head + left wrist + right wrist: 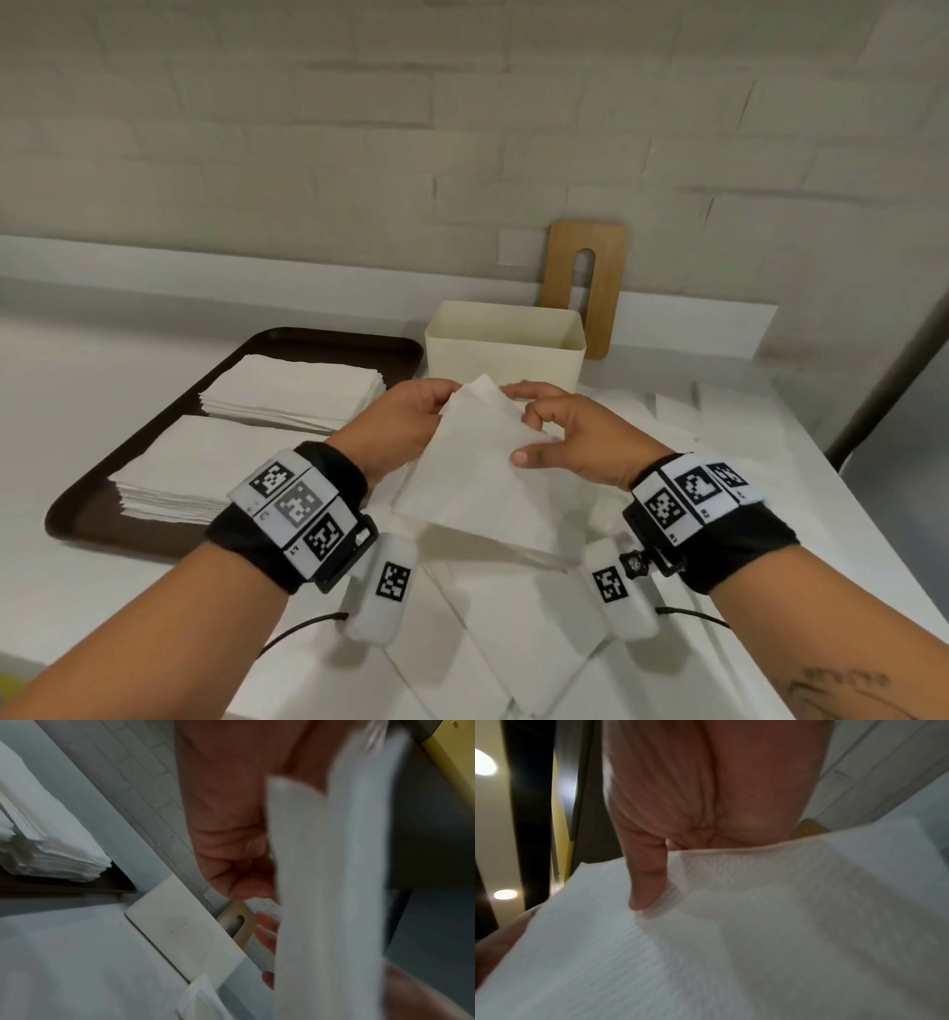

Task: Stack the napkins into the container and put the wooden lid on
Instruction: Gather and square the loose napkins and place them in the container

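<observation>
Pinching a napkin [477,462] flat, both hands [411,416] [570,437] aim its corner at the container [506,339].

The napkin [477,462] is soft matt white paper with a fine ribbed texture. The box [506,344] looks like smooth matt cream plastic. The lid [608,288] behind is light smooth wood. The tray [82,493] at left is dark, faintly glossy plastic.

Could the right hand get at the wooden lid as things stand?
Probably not right away. The right hand and the left hand both hold a napkin, and the wooden lid leans on the wall behind the container. Above the container the way looks open once the hand is free.
</observation>
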The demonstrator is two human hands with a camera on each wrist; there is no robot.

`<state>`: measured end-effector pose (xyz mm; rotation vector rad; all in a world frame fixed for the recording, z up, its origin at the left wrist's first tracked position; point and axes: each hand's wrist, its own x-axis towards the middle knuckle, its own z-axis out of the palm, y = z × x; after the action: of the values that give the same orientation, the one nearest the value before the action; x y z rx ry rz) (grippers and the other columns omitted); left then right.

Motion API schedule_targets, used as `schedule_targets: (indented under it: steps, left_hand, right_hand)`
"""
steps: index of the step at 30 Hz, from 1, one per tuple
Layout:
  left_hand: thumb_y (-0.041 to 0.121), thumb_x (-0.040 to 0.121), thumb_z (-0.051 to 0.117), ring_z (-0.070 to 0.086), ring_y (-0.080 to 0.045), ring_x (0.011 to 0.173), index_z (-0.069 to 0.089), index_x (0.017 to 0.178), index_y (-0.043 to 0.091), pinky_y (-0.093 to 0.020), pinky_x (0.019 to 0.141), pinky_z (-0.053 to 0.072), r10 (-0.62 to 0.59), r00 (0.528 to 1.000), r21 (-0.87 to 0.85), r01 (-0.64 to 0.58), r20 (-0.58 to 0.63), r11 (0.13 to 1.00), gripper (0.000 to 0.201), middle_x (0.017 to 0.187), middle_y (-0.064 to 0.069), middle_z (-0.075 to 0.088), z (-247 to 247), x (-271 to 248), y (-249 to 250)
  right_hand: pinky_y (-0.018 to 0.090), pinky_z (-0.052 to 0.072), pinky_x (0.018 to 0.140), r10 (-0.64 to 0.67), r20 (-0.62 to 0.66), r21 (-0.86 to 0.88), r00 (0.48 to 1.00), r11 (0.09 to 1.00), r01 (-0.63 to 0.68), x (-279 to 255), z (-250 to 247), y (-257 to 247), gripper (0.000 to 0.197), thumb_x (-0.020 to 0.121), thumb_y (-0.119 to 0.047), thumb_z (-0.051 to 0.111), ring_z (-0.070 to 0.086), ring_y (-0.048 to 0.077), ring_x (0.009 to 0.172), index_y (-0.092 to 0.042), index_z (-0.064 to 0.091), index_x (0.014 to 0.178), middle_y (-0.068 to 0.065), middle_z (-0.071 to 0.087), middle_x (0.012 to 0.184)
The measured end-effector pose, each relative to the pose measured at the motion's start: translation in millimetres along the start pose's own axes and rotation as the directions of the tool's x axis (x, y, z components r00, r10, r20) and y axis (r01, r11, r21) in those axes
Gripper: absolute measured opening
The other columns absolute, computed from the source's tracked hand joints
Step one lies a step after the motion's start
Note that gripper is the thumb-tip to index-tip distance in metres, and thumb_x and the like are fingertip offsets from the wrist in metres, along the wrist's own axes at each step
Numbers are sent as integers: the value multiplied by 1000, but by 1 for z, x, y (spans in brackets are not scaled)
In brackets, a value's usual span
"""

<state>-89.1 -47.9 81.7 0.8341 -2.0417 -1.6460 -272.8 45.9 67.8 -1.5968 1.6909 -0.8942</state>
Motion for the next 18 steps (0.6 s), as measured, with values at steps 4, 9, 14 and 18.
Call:
schedule_targets:
  steps: [4, 9, 14, 18]
  left_hand:
    - [14, 94, 50, 64, -9, 71, 64, 91, 20, -21, 61, 51, 47, 967, -76, -68, -251, 995, 15, 86, 2, 69, 1, 5, 0]
    - [28, 94, 50, 54, -13, 67, 61, 90, 16, -25, 63, 44, -186, 948, 226, 247, -260, 942, 17, 93, -7, 64, -4, 14, -30]
    - [46, 79, 65, 52, -21, 118, 40, 135, 11, -29, 97, 44, -397, 913, 800, 305, -91, 517, 71, 134, -5, 50, 16, 17, -62]
    - [36, 76, 71, 52, -21, 115, 46, 126, 16, -29, 91, 44, -349, 934, 834, 247, -71, 493, 59, 127, -2, 53, 22, 24, -65]
  right_hand:
    - [34, 46, 71, 11, -251, 91, 968, 996, 12, 7, -4, -8, 29, 82, -8, 68, 55, 10, 69, -22, 48, 67, -6, 57, 73]
    - [43, 49, 93, 113, -513, 271, 851, 962, 35, 7, -33, -12, 32, 86, -12, 63, 60, 22, 105, -25, 46, 111, 0, 60, 117]
    - [51, 45, 101, 293, -356, 479, 887, 873, -96, 2, -40, -1, 28, 85, 0, 60, 61, 32, 109, -15, 55, 109, 14, 63, 121]
    - [47, 44, 102, 383, -261, 516, 886, 831, -207, -6, -29, 10, 37, 87, 11, 53, 58, 31, 106, 0, 51, 122, 19, 60, 121]
